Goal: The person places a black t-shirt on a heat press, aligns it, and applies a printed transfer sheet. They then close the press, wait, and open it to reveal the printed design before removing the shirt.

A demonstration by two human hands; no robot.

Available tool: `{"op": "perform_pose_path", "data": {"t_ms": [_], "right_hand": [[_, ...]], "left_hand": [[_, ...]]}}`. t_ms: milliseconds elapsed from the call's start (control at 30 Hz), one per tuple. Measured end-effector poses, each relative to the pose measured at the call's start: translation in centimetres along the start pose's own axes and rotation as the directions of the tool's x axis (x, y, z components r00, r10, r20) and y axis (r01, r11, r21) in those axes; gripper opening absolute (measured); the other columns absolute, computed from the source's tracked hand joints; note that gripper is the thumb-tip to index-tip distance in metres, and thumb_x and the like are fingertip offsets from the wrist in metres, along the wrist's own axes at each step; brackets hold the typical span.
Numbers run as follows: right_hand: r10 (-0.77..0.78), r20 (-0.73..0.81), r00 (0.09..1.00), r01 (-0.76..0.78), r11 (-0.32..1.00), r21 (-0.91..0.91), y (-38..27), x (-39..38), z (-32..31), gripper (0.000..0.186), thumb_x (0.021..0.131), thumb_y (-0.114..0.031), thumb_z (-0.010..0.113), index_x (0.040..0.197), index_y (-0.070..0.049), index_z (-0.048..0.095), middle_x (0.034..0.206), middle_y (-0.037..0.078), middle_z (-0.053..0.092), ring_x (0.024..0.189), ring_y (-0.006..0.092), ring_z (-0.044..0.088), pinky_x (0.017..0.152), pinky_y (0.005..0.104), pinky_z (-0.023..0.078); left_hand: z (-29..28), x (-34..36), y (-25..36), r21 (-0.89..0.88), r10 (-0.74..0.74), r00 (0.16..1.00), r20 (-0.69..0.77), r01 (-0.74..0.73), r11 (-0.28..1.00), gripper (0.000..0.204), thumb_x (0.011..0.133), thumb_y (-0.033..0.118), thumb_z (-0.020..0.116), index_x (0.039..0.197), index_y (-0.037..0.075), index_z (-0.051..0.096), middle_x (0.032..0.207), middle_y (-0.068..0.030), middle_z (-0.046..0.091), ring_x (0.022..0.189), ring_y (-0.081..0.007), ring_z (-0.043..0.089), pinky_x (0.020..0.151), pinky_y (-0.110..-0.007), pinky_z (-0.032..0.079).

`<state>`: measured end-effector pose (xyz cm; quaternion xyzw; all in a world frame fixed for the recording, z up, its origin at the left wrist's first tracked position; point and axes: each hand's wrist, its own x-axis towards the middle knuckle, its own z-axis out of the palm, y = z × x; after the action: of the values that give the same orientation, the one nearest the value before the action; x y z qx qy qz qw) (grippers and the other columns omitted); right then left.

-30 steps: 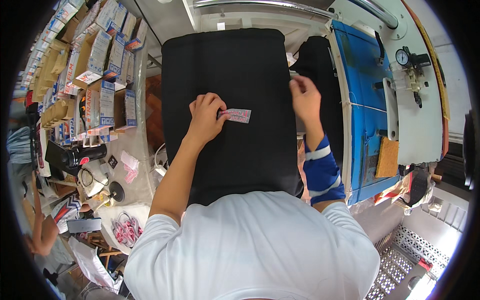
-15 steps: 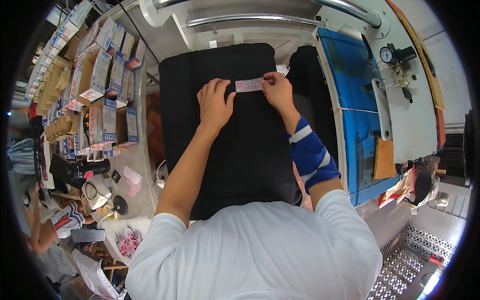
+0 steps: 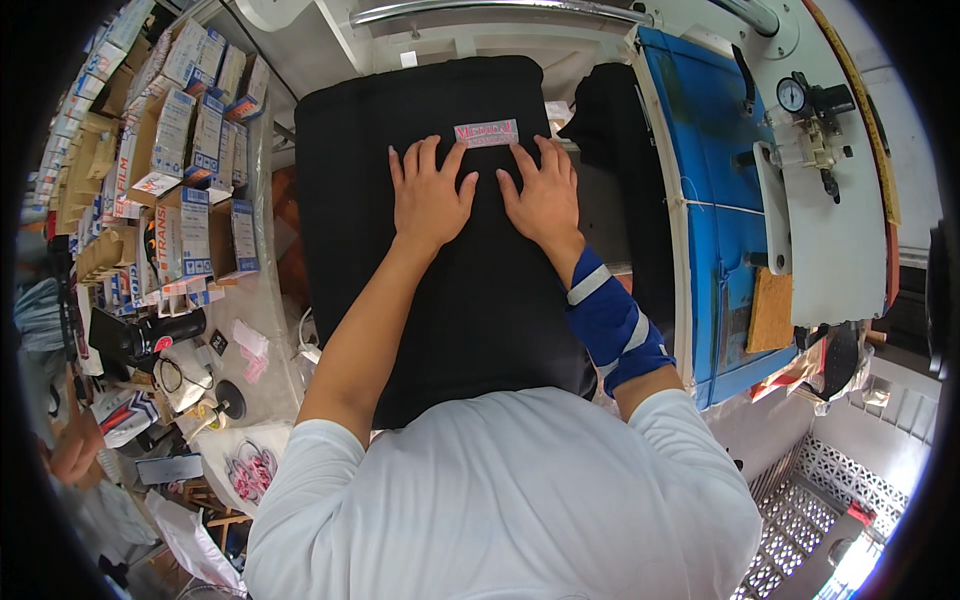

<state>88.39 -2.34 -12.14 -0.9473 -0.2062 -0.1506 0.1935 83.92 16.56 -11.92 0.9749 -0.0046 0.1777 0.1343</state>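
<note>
A small clear film strip (image 3: 486, 133) with pink and white lettering lies flat on the upper part of a black cloth (image 3: 475, 300). My left hand (image 3: 432, 198) rests palm down on this cloth with fingers spread, its index fingertip at the strip's lower left corner. On the other side my right hand (image 3: 545, 200) also lies flat with fingers apart, index fingertip by the strip's lower right corner. Neither hand grasps anything. A blue sleeve with pale reflective bands (image 3: 618, 325) is wrapped round my right forearm.
Metal rails (image 3: 500, 8) cross beyond the cloth. To the right stands a blue panel (image 3: 715, 270) beside a machine plate with a pressure gauge (image 3: 791, 95). Stacked cartons (image 3: 180, 235) fill a bench at left. Another person's arm (image 3: 75, 445) shows at far left.
My right hand has let go of the strip's right end and now lies flat. Both hands have their fingers spread on the cloth below the strip. The whole view has shifted slightly.
</note>
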Motion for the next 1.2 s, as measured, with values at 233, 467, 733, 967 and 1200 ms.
{"op": "perform_pose_path", "data": {"t_ms": [233,467,733,967,1200], "right_hand": [[0.058,0.066,0.996,-0.053,0.996,-0.066,-0.9,0.4,-0.3,0.057,0.099,-0.04,0.065,0.149,-0.014,0.058,0.156,0.02,0.047,0.148,0.0411,0.04,0.116,0.0554,0.039],[0.028,0.055,0.998,-0.023,0.997,-0.075,-0.4,0.1,0.2,0.056,0.101,-0.043,0.061,0.15,-0.016,0.058,0.158,0.019,0.045,0.15,0.0406,0.038,0.117,0.0572,0.037],[0.035,0.074,0.997,-0.031,0.998,-0.062,-0.3,-0.1,0.4,0.056,0.101,-0.043,0.059,0.15,-0.017,0.058,0.158,0.019,0.046,0.15,0.0419,0.037,0.116,0.0584,0.039],[0.048,0.093,0.995,-0.043,0.998,-0.048,-0.7,0.0,-0.3,0.056,0.1,-0.041,0.061,0.15,-0.017,0.058,0.158,0.018,0.046,0.149,0.0421,0.038,0.112,0.0582,0.044],[0.072,0.093,0.993,-0.071,0.997,-0.009,-0.8,0.2,-0.5,0.057,0.099,-0.041,0.062,0.15,-0.016,0.058,0.158,0.018,0.046,0.149,0.0417,0.038,0.114,0.0575,0.043]], "left_hand": [[-0.3,-0.1,0.2,0.014,-0.043,0.999,0.017,0.043,0.999,0.052,0.1,0.04,0.066,0.145,0.016,0.063,0.148,-0.0166,0.052,0.143,-0.0378,0.045,0.126,-0.067,0.024],[0.3,-0.2,0.2,0.037,-0.046,0.999,-0.021,0.047,0.998,0.053,0.1,0.042,0.065,0.145,0.015,0.062,0.148,-0.0149,0.053,0.143,-0.0361,0.045,0.127,-0.065,0.022],[0.8,-0.5,0.1,0.039,-0.063,0.997,-0.04,0.065,0.997,0.053,0.099,0.042,0.065,0.145,0.015,0.063,0.149,-0.0126,0.054,0.144,-0.0338,0.045,0.129,-0.061,0.022],[0.5,-0.5,0.2,0.02,-0.058,0.997,-0.055,0.059,0.998,0.051,0.099,0.04,0.066,0.143,0.014,0.064,0.147,-0.0135,0.055,0.143,-0.0345,0.046,0.128,-0.061,0.023],[0.5,-0.4,0.1,-0.008,-0.041,0.997,-0.069,0.04,0.999,0.047,0.098,0.036,0.068,0.14,0.015,0.067,0.146,-0.014,0.055,0.142,-0.0347,0.047,0.127,-0.061,0.025]]}}
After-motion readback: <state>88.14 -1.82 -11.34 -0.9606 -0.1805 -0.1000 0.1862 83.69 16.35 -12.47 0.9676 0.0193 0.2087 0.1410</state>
